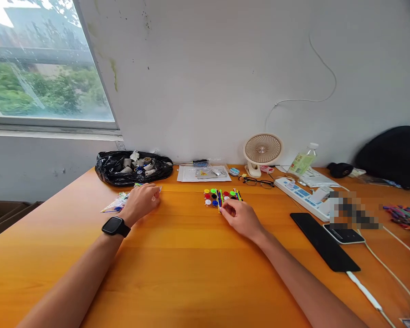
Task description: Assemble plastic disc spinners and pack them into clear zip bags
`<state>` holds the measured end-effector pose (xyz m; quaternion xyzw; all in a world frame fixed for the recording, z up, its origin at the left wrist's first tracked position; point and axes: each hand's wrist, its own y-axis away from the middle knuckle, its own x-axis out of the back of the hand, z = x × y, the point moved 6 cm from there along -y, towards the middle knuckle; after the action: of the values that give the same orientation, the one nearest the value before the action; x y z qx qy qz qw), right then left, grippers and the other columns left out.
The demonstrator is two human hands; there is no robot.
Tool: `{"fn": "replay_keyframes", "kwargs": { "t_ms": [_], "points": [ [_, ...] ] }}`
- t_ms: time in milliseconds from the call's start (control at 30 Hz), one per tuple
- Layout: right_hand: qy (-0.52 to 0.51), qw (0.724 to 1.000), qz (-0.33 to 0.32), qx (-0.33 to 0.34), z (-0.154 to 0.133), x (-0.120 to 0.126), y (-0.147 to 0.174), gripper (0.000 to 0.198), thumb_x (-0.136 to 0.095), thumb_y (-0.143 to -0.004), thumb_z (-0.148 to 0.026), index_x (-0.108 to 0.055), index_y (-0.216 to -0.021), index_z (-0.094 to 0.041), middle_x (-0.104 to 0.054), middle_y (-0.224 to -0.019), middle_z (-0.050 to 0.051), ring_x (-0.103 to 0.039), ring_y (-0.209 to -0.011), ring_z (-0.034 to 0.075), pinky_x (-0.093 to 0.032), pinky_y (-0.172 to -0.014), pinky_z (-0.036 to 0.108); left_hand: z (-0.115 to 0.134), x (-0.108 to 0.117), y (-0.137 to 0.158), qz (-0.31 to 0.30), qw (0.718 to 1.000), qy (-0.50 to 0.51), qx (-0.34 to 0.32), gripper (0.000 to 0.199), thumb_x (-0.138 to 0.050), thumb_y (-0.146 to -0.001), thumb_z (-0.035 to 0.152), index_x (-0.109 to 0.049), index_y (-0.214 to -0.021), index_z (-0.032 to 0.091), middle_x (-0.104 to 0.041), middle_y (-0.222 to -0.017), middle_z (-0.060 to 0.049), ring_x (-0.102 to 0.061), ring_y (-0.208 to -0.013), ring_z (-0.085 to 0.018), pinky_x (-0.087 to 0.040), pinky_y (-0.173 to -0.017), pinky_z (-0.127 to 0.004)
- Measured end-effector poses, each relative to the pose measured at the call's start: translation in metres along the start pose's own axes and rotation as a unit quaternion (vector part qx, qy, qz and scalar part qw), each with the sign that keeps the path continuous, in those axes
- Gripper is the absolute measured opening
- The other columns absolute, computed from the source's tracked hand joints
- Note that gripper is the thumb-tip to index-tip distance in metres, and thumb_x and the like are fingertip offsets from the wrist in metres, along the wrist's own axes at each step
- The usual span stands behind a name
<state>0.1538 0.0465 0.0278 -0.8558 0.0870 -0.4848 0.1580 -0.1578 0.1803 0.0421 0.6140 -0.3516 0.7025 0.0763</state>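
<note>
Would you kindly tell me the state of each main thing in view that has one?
Left hand: over the clear packet, fingers partly hidden.
Right hand: thumb and fingertips together at the coloured sticks.
Coloured discs: laid in rows.
Black plastic bag: open, things inside.
Watch: worn, screen dark.
Fan: upright; spinning or not, cannot tell.
Bottle: capped.
Power strip: plugs inserted.
Black slab: flat, white cable at near end.

- No words, brands or numbers were legible.
- The bottle's green label [299,163] bore unreadable print.
- The yellow sticker [203,173] carried indistinct dark marks.
</note>
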Motion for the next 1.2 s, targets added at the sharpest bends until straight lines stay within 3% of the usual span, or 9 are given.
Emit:
{"fn": "replay_keyframes", "kwargs": {
  "t_ms": [67, 200, 333, 500, 733, 900, 1200],
  "points": [
    [0.023, 0.999, -0.021, -0.011, 0.000, -0.003, 0.001, 0.021, -0.064, -0.095, -0.033, -0.063, -0.077, -0.023, -0.066, -0.069, -0.001, -0.056, -0.063, 0.016, -0.032, -0.059, 0.029, 0.000, -0.004, 0.001, -0.019, 1.000, -0.001, 0.008, 0.012, -0.061, -0.085, 0.026, -0.069, -0.078, 0.022, -0.074, -0.087, -0.007, -0.068, -0.083, -0.025, -0.035, -0.060, -0.031],
    [0.058, 0.998, -0.029, -0.023, -0.001, -0.002, 0.001, 0.017, -0.069, -0.092, -0.034, -0.064, -0.080, -0.022, -0.066, -0.069, -0.001, -0.056, -0.062, 0.016, -0.029, -0.059, 0.029, -0.007, -0.002, 0.003, -0.025, 0.999, -0.007, 0.045, 0.031, -0.065, -0.088, 0.046, -0.072, -0.070, 0.021, -0.076, -0.088, -0.011, -0.069, -0.086, -0.030, -0.042, -0.068, -0.034],
    [0.085, 0.995, -0.026, -0.035, 0.001, -0.003, 0.001, 0.017, -0.069, -0.092, -0.033, -0.065, -0.080, -0.022, -0.068, -0.071, 0.000, -0.056, -0.062, 0.016, -0.028, -0.058, 0.029, -0.009, 0.000, 0.002, -0.013, 0.997, -0.038, 0.062, 0.021, -0.061, -0.089, 0.028, -0.077, -0.079, 0.019, -0.076, -0.090, -0.013, -0.069, -0.091, -0.033, -0.044, -0.074, -0.038],
    [0.109, 0.993, -0.009, -0.044, -0.001, -0.007, 0.001, 0.019, -0.068, -0.094, -0.037, -0.066, -0.082, -0.022, -0.069, -0.073, 0.001, -0.060, -0.066, 0.017, -0.029, -0.060, 0.029, 0.027, 0.003, 0.004, 0.029, 0.998, 0.049, -0.016, 0.023, -0.056, -0.097, 0.028, -0.076, -0.094, 0.019, -0.075, -0.098, -0.010, -0.067, -0.093, -0.029, -0.047, -0.078, -0.038],
    [0.157, 0.986, -0.001, -0.063, -0.004, -0.012, 0.001, 0.020, -0.064, -0.096, -0.033, -0.065, -0.080, -0.021, -0.073, -0.078, 0.001, -0.063, -0.069, 0.017, -0.029, -0.061, 0.029, 0.099, -0.008, 0.016, -0.020, 0.963, 0.210, -0.171, 0.020, -0.056, -0.101, 0.024, -0.071, -0.114, 0.025, -0.072, -0.111, -0.006, -0.065, -0.104, -0.024, -0.051, -0.092, -0.037],
    [0.181, 0.981, -0.002, -0.075, -0.004, -0.014, -0.001, 0.020, -0.063, -0.097, -0.034, -0.066, -0.083, -0.021, -0.075, -0.080, 0.002, -0.067, -0.073, 0.019, -0.030, -0.063, 0.029, 0.106, -0.015, 0.017, -0.042, 0.949, 0.247, -0.192, 0.024, -0.051, -0.104, 0.022, -0.072, -0.115, 0.025, -0.072, -0.112, -0.007, -0.066, -0.105, -0.022, -0.053, -0.094, -0.035],
    [0.205, 0.974, 0.001, -0.097, -0.001, -0.019, -0.004, 0.017, -0.061, -0.095, -0.026, -0.067, -0.080, -0.021, -0.076, -0.078, 0.003, -0.068, -0.072, 0.018, -0.030, -0.062, 0.030, 0.105, -0.015, 0.016, -0.047, 0.949, 0.252, -0.183, 0.023, -0.053, -0.103, 0.021, -0.072, -0.114, 0.025, -0.072, -0.112, -0.006, -0.065, -0.105, -0.022, -0.053, -0.095, -0.035]
  ]
}}
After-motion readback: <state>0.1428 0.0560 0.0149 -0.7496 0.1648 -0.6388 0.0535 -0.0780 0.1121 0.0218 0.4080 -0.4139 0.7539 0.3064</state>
